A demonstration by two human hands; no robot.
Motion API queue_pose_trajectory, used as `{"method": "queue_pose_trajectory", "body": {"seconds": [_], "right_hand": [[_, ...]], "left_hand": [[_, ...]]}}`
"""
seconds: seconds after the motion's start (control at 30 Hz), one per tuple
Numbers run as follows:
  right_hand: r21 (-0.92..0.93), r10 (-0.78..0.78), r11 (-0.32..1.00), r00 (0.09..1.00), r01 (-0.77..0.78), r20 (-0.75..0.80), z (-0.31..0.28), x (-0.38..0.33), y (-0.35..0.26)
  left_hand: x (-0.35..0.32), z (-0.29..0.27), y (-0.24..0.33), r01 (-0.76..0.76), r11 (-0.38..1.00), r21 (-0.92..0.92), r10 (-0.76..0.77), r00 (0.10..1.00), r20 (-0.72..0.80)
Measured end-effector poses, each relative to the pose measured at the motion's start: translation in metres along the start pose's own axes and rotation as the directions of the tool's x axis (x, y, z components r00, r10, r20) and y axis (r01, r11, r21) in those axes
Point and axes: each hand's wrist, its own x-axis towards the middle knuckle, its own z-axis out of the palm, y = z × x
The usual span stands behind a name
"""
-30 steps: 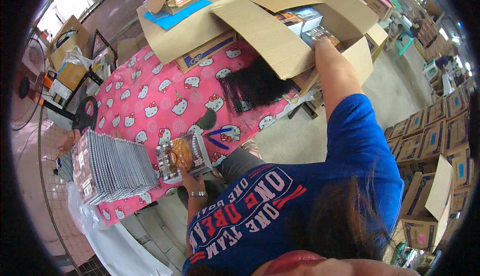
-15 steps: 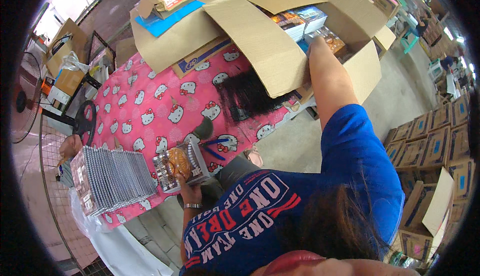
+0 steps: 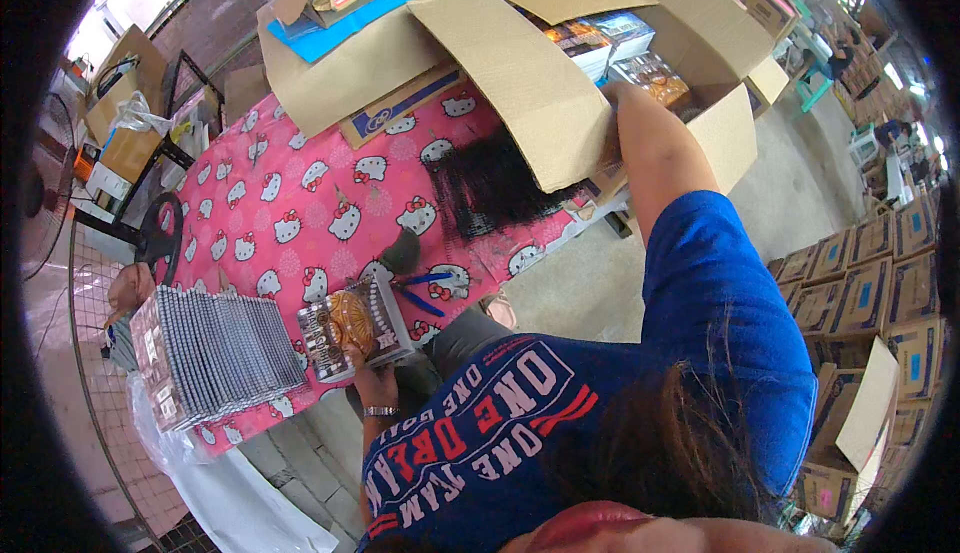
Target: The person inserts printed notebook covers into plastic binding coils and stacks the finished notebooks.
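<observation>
At the near edge of the table, my left hand grips a small stack of books with a brown and orange patterned cover. Its thumb lies over the edge of the top cover. My right hand reaches into an open cardboard box at the far side, beside the raised front flap. Its fingers are hidden there. More books with an orange and dark cover lie in the box next to that hand, beside white-edged book stacks. A long leaning row of books stands left of my left hand.
A pink cat-print cloth covers the table, with a black smeared patch. Two blue pens lie near the held books. A fan is at left. Stacked cartons rise at right, and a blue sheet rests on cardboard.
My right hand has shifted slightly left and down inside the box, toward the front flap. My left hand keeps hold of the books. The whole view has shifted a little.
</observation>
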Motion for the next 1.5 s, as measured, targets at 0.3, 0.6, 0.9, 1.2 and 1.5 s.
{"method": "queue_pose_trajectory", "body": {"seconds": [0.3, 0.6, 0.9, 1.2, 1.5], "right_hand": [[0.791, 0.094, -0.384, 0.832, -0.476, 0.546, 0.003, 0.058, 0.010], [0.833, 0.019, -0.535, 0.983, -0.143, 0.181, 0.005, 0.029, 0.014], [0.989, 0.184, -0.145, 0.983, 0.041, -0.014, -0.008, 0.034, 0.016], [-0.235, -0.033, 0.972, 0.972, -0.023, -0.233, -0.016, 0.041, 0.012], [-0.291, 0.064, 0.954, 0.998, -0.068, -0.023, -0.009, 0.061, 0.015]], "left_hand": [[0.002, -0.004, -0.001, 0.132, 0.979, -0.155, -0.137, 0.990, -0.024], [0.011, -0.023, -0.007, 0.113, 0.982, -0.150, -0.118, 0.993, -0.024], [0.013, -0.008, -0.006, 0.108, 0.980, -0.168, -0.109, 0.994, 0.002], [0.015, -0.022, -0.008, 0.175, 0.971, -0.160, -0.171, 0.985, 0.037], [0.013, -0.016, -0.005, 0.193, 0.966, -0.170, -0.196, 0.981, 0.005]]}}
